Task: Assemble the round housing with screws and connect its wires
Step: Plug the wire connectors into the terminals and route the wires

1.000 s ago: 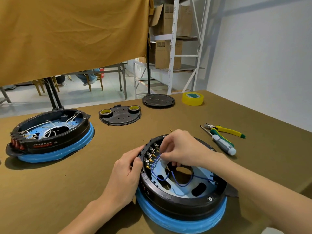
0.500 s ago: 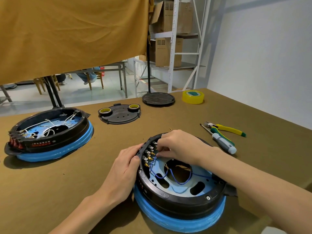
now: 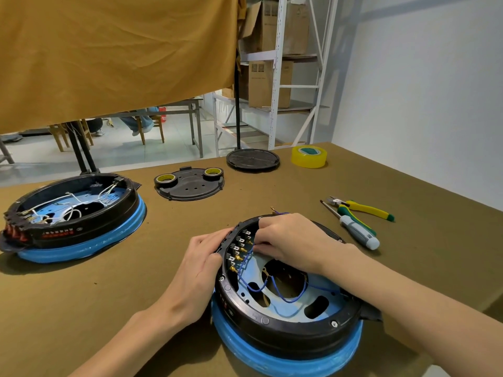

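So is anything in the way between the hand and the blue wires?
Nothing visible. The right hand already reaches inside the round housing, fingertips on the blue wires beside the terminals.

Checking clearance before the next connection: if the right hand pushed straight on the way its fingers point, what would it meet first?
Probably the terminal row on the housing wall; the right hand already reaches it.
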A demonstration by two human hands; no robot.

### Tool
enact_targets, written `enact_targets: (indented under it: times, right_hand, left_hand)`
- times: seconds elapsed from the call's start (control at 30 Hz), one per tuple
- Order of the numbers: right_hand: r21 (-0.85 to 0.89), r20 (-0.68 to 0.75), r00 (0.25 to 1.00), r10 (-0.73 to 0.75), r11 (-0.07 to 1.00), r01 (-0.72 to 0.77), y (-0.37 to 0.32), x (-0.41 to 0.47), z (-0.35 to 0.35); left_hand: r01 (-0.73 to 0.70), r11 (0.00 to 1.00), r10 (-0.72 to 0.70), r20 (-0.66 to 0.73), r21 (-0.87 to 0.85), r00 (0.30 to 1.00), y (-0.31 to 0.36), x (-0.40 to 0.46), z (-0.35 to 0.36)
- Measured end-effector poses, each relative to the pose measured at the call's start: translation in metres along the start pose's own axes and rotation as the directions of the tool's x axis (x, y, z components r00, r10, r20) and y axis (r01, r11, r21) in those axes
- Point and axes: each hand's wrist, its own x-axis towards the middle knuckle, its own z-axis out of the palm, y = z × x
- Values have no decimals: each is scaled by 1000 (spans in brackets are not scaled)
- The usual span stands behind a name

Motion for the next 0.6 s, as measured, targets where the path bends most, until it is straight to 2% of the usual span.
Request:
enact_targets:
  times: [0.17, 0.43, 0.6]
  right_hand:
    - [-76, 10, 999, -51, 996, 51, -2, -2, -5]
    - [-32, 27, 997, -72, 997, 73, -4, -3, -8]
    - [12, 44, 998, -36, 999, 36, -5, 1, -7]
  left_hand:
    - [-4, 1000, 4, -8, 15, 1000, 1, 0, 1]
    - [6, 999, -6, -3, 39, 1000, -1, -1, 0]
    - [14, 1000, -13, -4, 28, 1000, 1, -1, 0]
